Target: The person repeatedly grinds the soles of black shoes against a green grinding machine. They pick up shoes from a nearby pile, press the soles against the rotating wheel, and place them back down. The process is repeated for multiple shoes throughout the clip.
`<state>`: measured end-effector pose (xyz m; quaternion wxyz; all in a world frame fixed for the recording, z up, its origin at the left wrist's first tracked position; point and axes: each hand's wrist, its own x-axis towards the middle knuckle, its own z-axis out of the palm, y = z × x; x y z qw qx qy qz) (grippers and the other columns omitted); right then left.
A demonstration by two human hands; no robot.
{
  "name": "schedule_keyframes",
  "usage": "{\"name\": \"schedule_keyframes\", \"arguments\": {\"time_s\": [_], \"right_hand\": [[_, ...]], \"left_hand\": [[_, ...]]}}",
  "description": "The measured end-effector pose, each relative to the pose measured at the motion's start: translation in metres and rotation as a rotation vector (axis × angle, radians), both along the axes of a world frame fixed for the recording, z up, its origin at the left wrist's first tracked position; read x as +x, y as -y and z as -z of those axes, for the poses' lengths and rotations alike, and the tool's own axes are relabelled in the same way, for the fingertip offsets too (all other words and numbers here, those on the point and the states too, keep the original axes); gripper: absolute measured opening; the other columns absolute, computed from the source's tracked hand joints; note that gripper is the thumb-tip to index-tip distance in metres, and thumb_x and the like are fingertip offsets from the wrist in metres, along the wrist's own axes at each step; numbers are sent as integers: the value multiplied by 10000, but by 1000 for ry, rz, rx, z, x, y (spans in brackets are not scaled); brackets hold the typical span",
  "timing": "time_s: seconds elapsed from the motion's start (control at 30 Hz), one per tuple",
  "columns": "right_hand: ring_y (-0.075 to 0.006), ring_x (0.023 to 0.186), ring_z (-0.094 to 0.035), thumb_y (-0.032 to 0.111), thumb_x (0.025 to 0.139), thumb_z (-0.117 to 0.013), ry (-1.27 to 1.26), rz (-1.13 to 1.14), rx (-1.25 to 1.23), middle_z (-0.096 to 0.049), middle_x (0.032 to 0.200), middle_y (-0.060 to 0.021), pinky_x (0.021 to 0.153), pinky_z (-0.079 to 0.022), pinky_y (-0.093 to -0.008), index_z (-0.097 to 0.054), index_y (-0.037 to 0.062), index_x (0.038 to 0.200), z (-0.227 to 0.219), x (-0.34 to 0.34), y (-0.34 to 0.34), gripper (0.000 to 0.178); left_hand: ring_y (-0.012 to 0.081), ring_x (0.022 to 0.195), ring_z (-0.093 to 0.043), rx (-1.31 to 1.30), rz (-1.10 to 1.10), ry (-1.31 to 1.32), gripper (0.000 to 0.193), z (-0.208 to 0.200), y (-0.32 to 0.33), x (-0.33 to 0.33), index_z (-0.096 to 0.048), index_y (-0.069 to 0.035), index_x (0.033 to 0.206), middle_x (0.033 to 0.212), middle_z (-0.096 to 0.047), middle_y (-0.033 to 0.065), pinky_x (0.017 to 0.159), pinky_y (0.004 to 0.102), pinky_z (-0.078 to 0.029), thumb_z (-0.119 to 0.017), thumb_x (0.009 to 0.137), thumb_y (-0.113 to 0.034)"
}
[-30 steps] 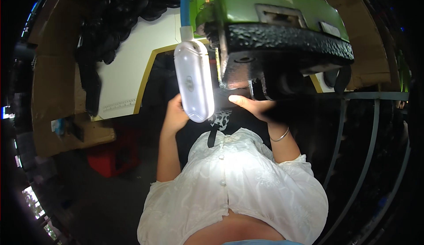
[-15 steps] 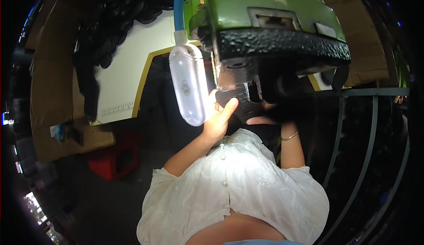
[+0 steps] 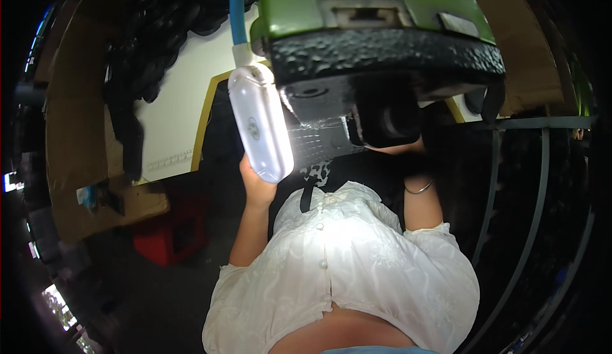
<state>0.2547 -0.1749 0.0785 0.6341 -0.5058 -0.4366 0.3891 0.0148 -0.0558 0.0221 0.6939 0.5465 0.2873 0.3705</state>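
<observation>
A green machine head (image 3: 376,6) with a rough black lower edge hangs over my hands. A black, grid-textured piece (image 3: 315,142) lies beneath it. To its left is my left hand (image 3: 257,187), largely covered by a glowing white lamp (image 3: 258,124); its fingers are hidden, so its grip does not show. My right hand (image 3: 408,148) reaches under the machine on the right, beside a dark rounded machine part (image 3: 392,121). Only a strip of that hand shows, and its fingers are mostly out of sight. A bracelet (image 3: 419,189) circles my right wrist.
Several black pieces (image 3: 150,41) are heaped on the white tabletop (image 3: 169,118) at the left. Cardboard (image 3: 76,111) stands beyond its left side. A red stool (image 3: 169,236) is on the floor below. Grey metal rails (image 3: 535,188) run along the right.
My left hand has moved left, behind the lamp; its thumb no longer shows on the black piece. The machine and lamp appear shifted slightly left in view. My right hand stays under the machine.
</observation>
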Motion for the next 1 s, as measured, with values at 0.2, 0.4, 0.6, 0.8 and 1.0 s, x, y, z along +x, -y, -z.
{"name": "schedule_keyframes", "arguments": {"time_s": [0.2,0.4,0.6,0.8,1.0], "right_hand": [[-133,898,-596,-93,682,-703,369,118,101,-610,986,-71,791,-509,-261,-530,-3,1078,-27,-36,-24,441],[-135,897,-600,-67,674,-726,216,55,-17,-608,1006,-69,787,-507,-266,-522,2,1087,-21,-42,-28,466],[-120,824,-605,37,670,-759,510,299,-107,-651,904,-81,715,-492,-267,-618,18,983,-26,-6,-9,344],[-126,849,-593,14,807,-652,461,1304,319,-620,991,-107,749,-497,-230,-545,-32,1094,-37,96,68,310],[-270,1090,-549,187,833,-614,925,1112,-408,-582,1158,-155,934,-394,-310,-587,28,1131,40,184,117,338]], "left_hand": [[115,909,-550,-93,160,-95,417,11,-19,-28,-493,-14,1159,1039,-568,43,768,243,-464,-665,779,-19],[125,789,-604,28,426,-449,278,27,10,9,-606,10,992,882,-647,68,706,271,-487,-709,756,-93],[280,872,-594,499,397,-483,281,6,20,36,-629,-19,913,937,-612,131,768,364,-467,-716,732,-215],[268,999,-559,820,-598,-754,284,47,-116,-79,-589,-3,1049,1072,-598,128,891,356,-418,-648,791,-106],[403,1277,-242,846,-988,-1489,892,33,-225,-185,-320,-147,1347,1379,-293,212,988,600,-233,-724,633,-496]]}}
